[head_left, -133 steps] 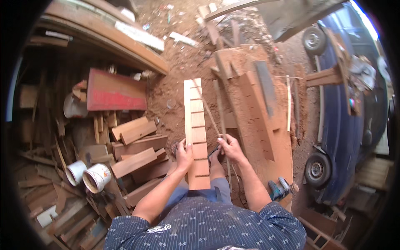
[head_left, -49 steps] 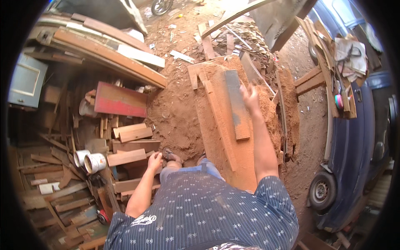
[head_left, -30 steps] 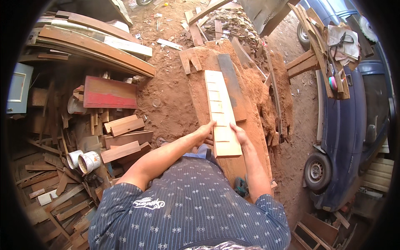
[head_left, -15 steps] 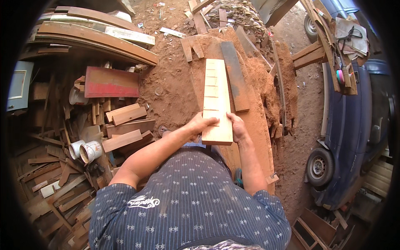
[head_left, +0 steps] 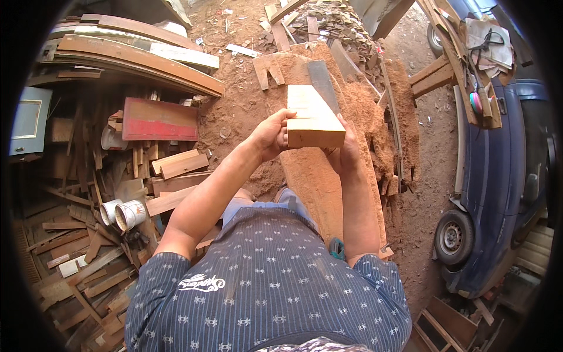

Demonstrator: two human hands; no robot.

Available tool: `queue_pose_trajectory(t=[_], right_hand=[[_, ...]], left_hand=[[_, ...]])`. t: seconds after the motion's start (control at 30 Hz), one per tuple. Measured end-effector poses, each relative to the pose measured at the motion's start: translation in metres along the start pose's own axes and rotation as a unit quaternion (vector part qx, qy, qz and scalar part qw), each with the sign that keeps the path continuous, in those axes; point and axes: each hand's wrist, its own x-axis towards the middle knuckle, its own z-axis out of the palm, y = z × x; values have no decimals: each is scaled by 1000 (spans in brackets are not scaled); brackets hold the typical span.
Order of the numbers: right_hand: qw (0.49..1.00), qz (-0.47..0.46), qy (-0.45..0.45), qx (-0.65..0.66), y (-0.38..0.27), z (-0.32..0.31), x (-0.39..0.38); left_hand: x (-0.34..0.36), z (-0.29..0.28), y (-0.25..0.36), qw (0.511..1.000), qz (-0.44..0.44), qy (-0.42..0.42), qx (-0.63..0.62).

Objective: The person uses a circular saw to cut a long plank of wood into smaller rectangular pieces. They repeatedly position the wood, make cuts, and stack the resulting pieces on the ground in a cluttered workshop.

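Note:
Between my two hands is a pale wooden board (head_left: 315,138), its near end raised toward me so that the square-cut end face shows. Sunlight glares on its upper face, where a few cross lines are faintly visible. My left hand (head_left: 274,134) grips its left edge, thumb on top. On the right edge, my right hand (head_left: 346,148) is closed round the near corner, with fingers underneath. Below the board lies a broad sawdust-covered wooden slab (head_left: 314,190). A dark grey plank (head_left: 321,79) rests on that slab, partly hidden behind the board.
Stacked long planks (head_left: 141,50) lie at the far left, above a red-faced panel (head_left: 161,119). White buckets (head_left: 129,215) stand among wood offcuts. Sawdust (head_left: 369,117) is heaped right of the slab. A blue vehicle (head_left: 498,188) stands at the right, near a wooden frame (head_left: 433,76).
Both hands have moved away from my body and raised the board's near end. Its end face now shows large, and its upper face looks much shorter.

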Motion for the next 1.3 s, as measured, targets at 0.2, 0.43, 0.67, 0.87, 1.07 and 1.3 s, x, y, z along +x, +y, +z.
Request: queue_pose_trajectory(t=[0.2,0.43,0.67,0.87,1.07,1.3], right_hand=[[983,180,20,-18,14,-24,-37],[938,132,128,-294,62,-84,-42],[942,107,106,-301,75,-127,61],[558,47,260,-786,101,-203,143],[556,147,228,-786,97,-233,114],[938,10,147,-312,25,-255,24]], left_hand=[[-28,-21,-58,967,-82,37,240],[-14,-35,-124,982,-63,7,180],[56,-59,-134,965,-76,202,147],[54,-72,-137,911,19,297,286],[55,-64,-154,897,116,261,337],[117,-32,-125,911,52,255,321]])
